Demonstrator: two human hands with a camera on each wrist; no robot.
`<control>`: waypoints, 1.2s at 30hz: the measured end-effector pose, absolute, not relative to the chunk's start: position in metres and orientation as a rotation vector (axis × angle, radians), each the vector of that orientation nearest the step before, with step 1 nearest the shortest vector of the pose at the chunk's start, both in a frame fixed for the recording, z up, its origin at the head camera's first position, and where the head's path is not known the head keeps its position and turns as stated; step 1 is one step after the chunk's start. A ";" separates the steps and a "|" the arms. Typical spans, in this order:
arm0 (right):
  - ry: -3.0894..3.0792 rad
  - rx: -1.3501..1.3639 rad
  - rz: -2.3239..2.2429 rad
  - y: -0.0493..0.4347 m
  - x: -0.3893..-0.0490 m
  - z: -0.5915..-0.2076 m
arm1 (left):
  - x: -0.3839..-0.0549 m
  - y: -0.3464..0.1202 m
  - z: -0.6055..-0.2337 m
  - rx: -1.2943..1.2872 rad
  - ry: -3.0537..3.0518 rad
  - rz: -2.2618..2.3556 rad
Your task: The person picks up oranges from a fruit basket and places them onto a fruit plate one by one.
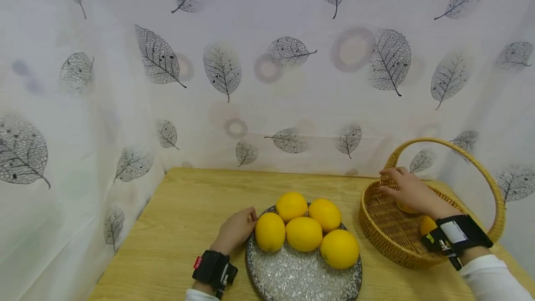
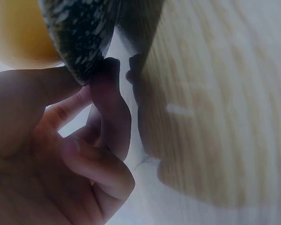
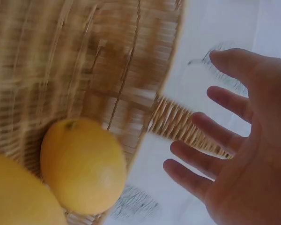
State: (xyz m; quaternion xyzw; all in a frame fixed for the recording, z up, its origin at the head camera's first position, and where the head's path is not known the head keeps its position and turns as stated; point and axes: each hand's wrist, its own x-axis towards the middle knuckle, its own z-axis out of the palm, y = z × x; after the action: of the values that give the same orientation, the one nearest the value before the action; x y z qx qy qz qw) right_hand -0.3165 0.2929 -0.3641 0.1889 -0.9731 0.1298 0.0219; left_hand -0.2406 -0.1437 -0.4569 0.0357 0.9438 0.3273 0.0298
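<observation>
My left hand (image 1: 236, 229) pinches the left rim of a round speckled grey plate (image 1: 303, 278). In the left wrist view thumb and fingers meet at the dark, white-flecked edge (image 2: 82, 35). Several rounded yellow fruits (image 1: 303, 234) sit together on the plate's far half. Over the woven basket (image 1: 388, 238) at the right is my right hand (image 1: 411, 192), its fingers spread and holding nothing in the right wrist view. Inside the basket lie two yellow fruits, one (image 3: 84, 166) against the wall and one (image 3: 18, 197) cut by the frame edge. Hand and wrist partly hide them in the head view.
The basket's tall arched handle (image 1: 480, 164) rises above its rim and over my right forearm. Beneath everything is a light wooden table (image 1: 200, 194). A leaf-patterned curtain (image 1: 259, 120) hangs behind the table's far edge and along the sides.
</observation>
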 end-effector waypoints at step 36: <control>-3.350 -0.092 0.272 0.331 -0.334 -0.394 | -0.240 -0.143 -0.456 0.098 2.910 1.011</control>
State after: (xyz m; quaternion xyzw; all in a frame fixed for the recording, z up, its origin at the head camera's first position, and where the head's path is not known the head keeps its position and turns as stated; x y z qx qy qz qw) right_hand -0.3340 0.3307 -0.3939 -0.0272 -0.9903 0.0804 -0.1103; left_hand -0.2403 -0.1432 -0.4562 0.0317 0.9437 0.3279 0.0298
